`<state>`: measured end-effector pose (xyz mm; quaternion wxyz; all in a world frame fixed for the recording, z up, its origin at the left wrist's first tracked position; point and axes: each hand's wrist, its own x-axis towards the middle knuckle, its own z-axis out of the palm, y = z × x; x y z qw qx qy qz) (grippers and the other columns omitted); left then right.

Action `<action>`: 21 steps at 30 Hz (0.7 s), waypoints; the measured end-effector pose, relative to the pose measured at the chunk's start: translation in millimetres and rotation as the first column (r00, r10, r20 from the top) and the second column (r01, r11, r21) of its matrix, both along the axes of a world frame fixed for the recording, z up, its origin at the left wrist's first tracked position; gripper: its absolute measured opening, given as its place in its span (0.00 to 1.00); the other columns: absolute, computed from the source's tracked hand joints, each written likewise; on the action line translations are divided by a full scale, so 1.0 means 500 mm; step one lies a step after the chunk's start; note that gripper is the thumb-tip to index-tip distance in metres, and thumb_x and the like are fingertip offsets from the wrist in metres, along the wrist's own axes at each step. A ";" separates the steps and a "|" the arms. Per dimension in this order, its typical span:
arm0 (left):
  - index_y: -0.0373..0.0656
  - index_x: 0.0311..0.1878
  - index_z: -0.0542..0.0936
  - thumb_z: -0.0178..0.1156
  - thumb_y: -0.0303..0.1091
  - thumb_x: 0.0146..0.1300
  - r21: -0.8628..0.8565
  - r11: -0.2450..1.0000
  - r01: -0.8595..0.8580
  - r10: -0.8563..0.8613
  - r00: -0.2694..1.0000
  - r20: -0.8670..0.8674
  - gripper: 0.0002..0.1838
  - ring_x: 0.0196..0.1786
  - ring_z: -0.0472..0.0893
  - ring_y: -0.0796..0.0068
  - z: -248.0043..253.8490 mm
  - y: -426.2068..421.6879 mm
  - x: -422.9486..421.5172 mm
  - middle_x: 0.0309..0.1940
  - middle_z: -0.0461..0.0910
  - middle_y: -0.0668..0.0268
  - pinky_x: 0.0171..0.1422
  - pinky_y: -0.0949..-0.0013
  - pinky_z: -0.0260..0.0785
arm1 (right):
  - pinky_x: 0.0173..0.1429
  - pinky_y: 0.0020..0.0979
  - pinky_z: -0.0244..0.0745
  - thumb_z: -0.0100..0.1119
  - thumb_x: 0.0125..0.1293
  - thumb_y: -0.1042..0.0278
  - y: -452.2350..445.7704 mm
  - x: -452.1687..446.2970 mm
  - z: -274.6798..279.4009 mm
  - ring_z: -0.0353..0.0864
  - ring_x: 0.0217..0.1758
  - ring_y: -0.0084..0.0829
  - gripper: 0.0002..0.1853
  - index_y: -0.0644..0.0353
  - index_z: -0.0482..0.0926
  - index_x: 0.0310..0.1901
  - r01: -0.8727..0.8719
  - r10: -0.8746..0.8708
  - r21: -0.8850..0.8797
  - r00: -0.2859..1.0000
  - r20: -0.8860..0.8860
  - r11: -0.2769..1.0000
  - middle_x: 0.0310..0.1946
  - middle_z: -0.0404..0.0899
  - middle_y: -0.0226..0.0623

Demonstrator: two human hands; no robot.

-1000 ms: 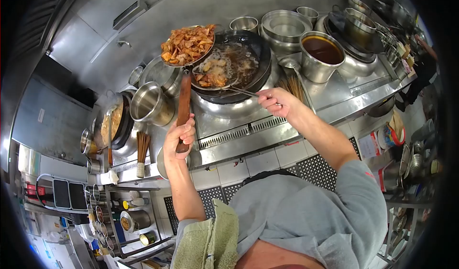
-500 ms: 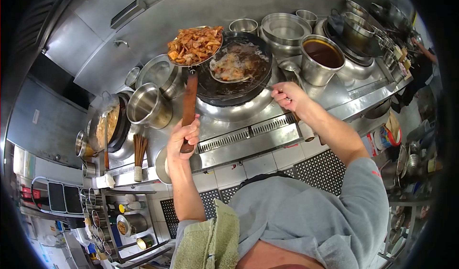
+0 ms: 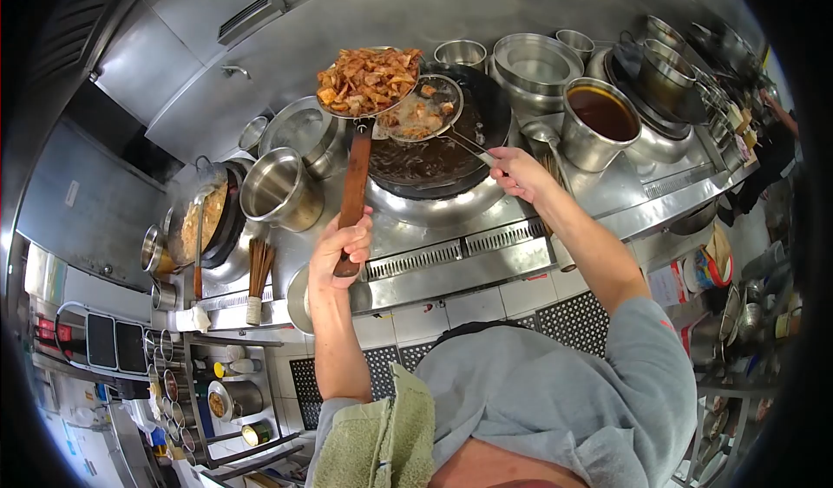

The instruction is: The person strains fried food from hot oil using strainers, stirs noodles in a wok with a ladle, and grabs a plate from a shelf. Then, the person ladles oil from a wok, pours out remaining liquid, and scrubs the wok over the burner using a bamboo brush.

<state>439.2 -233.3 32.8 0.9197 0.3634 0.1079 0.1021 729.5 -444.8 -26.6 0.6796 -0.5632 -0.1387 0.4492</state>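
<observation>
My left grip (image 3: 343, 247) clasps one wooden handle (image 3: 355, 184). I have my right grip (image 3: 519, 174) pinching one skimmer (image 3: 461, 106) above one wok (image 3: 488, 102).

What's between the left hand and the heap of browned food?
Head view: a wooden handle runs from the left hand to the metal rim below the browned food.

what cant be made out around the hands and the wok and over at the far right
- Head view: the inside of the wooden-handled scoop in the left hand, hidden by heaped browned pieces.
- Head view: the wok bottom, hidden by dark liquid.
- Head view: how many pieces the right hand's strainer holds, blurred by foam.
- Head view: the far-right person, partly lost in the dark lens edge.
</observation>
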 end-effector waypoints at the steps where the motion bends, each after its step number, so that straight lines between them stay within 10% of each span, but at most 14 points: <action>1: 0.30 0.53 0.66 0.56 0.17 0.55 0.004 1.000 -0.006 0.006 1.000 0.000 0.20 0.22 0.64 0.88 -0.001 -0.007 -0.001 0.31 0.67 0.68 0.20 0.82 0.59 | 0.12 0.17 0.47 0.43 0.61 0.80 -0.011 -0.005 0.006 0.57 0.14 0.13 0.29 0.66 0.53 0.66 -0.004 0.004 0.003 1.000 0.003 1.000 0.24 0.68 0.30; 21: 0.28 0.53 0.67 0.55 0.17 0.57 -0.044 0.998 -0.054 0.056 0.997 0.046 0.19 0.22 0.63 0.88 0.002 -0.084 0.004 0.31 0.67 0.69 0.21 0.83 0.59 | 0.12 0.16 0.46 0.41 0.62 0.81 -0.074 -0.018 -0.011 0.56 0.14 0.13 0.29 0.66 0.54 0.67 0.030 -0.004 0.139 0.983 -0.181 0.990 0.25 0.66 0.29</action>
